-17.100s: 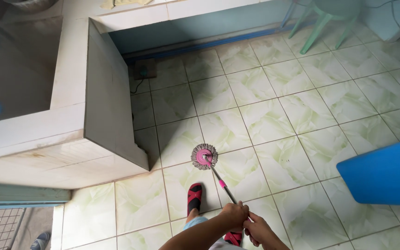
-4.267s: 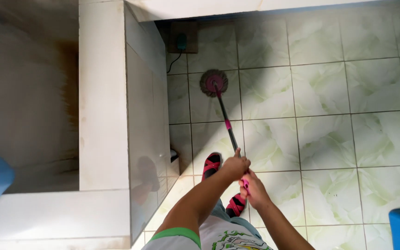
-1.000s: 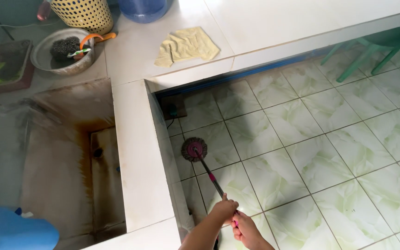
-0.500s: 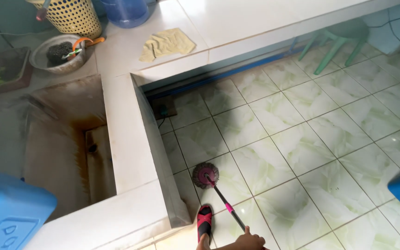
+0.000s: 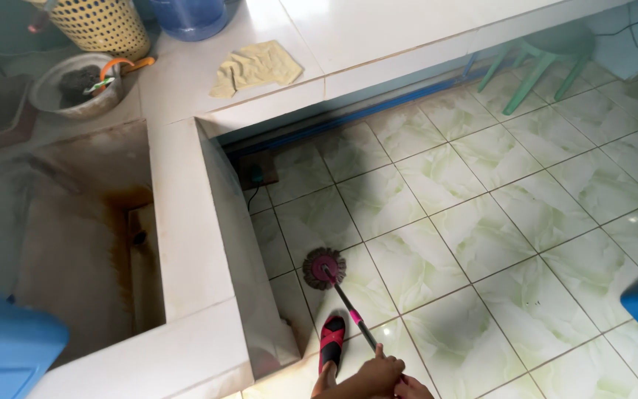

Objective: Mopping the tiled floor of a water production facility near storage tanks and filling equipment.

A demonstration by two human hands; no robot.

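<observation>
- Both your hands sit at the near edge of the view: your left hand [image 5: 374, 373] is wrapped around the near end of the mop handle [image 5: 350, 314], its grip closed on the shaft.
- Your right hand [image 5: 413, 388] shows only as a sliver at the bottom edge; it seems to be on the same handle, but you cannot tell how its grip stands.
- The round mop head [image 5: 324, 267] lies flat on the green tiled floor [image 5: 481, 236], just beside the white tiled wall of the desk [image 5: 186, 244] on the left, and nearer than the small dark box with a cable [image 5: 258, 171] in the far corner.
- Your foot in the red and black sandal [image 5: 331, 342] stands just near of the mop head, left of the handle.
- Judging by this, you are wiping along the foot of the wall: keep the head pressed flat, run it parallel to the wall, and keep it out of the cable corner.
- Keep the sandal off the damp tile ahead, and hold the handle low so the fringe spreads evenly.
- On the desk, far left, lie a yellow cloth [image 5: 254, 66], a metal bowl [image 5: 75, 87] and a woven basket [image 5: 101, 26]; a green stool [image 5: 540, 63] stands far right.
</observation>
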